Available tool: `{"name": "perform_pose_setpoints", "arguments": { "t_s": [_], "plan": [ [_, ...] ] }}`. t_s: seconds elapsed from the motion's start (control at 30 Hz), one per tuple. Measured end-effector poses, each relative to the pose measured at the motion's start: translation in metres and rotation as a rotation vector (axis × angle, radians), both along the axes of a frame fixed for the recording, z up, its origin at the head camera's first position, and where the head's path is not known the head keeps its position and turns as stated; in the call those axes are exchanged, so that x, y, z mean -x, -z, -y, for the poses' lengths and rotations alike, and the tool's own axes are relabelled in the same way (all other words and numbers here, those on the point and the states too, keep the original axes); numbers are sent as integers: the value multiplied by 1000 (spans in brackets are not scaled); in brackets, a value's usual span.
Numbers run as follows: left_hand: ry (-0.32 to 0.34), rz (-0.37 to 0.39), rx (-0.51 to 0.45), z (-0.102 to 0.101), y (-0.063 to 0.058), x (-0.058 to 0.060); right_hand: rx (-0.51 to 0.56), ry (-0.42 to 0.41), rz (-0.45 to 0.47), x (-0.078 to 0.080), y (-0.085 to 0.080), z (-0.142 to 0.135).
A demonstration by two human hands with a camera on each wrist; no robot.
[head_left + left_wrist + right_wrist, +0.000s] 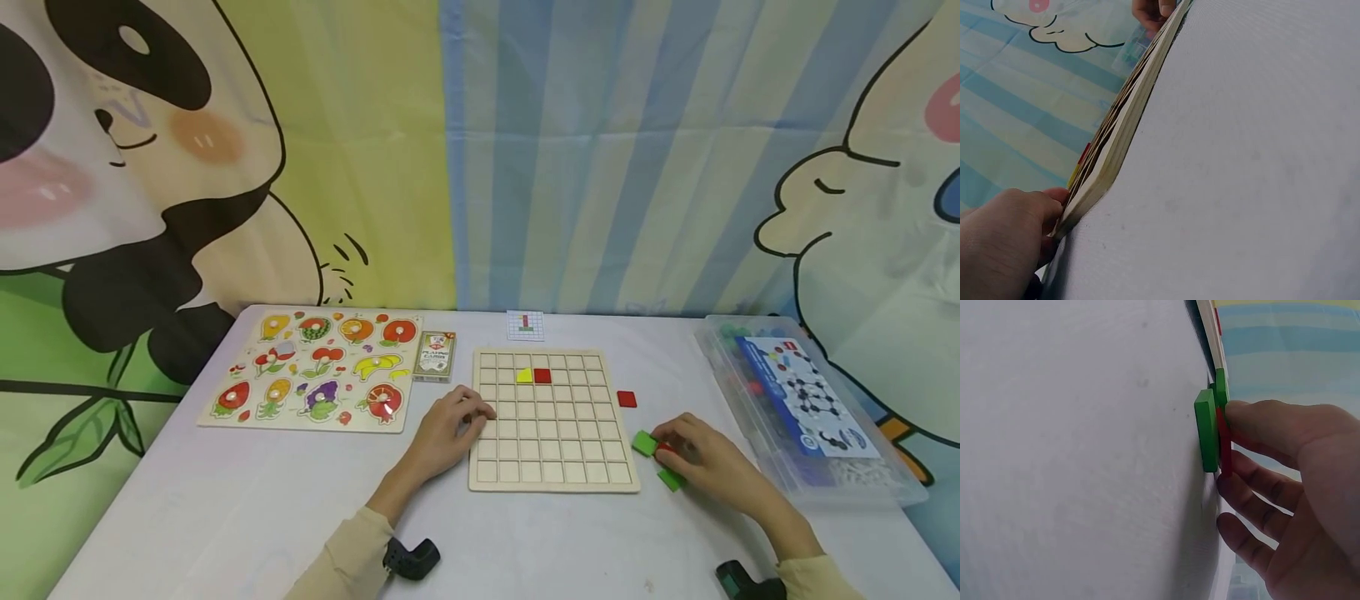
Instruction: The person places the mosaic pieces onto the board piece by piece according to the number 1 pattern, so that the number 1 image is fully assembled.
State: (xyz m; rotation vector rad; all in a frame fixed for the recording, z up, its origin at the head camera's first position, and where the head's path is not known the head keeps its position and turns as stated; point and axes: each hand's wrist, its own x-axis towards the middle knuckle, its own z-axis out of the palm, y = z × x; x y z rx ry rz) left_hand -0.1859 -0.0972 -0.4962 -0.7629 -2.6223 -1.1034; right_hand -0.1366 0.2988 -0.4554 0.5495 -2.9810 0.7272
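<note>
A wooden grid board [551, 432] lies flat on the table, with a yellow tile [524, 376] and a red square tile [542, 376] side by side in its upper rows. My left hand [447, 429] holds the board's left edge; in the left wrist view its thumb and finger pinch the rim [1125, 131]. To the right of the board, my right hand [705, 458] pinches another red tile [1226, 450] between thumb and fingers. Two green tiles [644, 443] [1207, 431] lie right beside that hand. One more red tile [627, 399] rests by the board's right edge.
A fruit puzzle board [311, 371] lies on the left, with a playing card box [434, 357] against it. Behind the grid board is a small pattern card [525, 326]. A clear plastic case [757, 417] with a blue booklet [808, 397] stands at right.
</note>
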Motion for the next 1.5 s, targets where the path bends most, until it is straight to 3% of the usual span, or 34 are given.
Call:
{"name": "perform_pose_setpoints", "arguments": {
  "t_s": [0.3, 0.5, 0.93, 1.13, 1.5],
  "plan": [
    [-5, -4, 13, 0, -1, 0, -1, -13, 23, -4, 0, 1],
    [-10, -4, 13, 1, -1, 0, 3, -21, -17, -3, -2, 1],
    [-4, 6, 6, 0, -2, -2, -19, 47, -18, 3, -4, 4],
    [-4, 11, 6, 0, -1, -2, -5, 14, -76, 11, -7, 12],
    [-6, 14, 2, -1, 2, -1, 103, -128, -156, 32, -10, 44]
  ]
}}
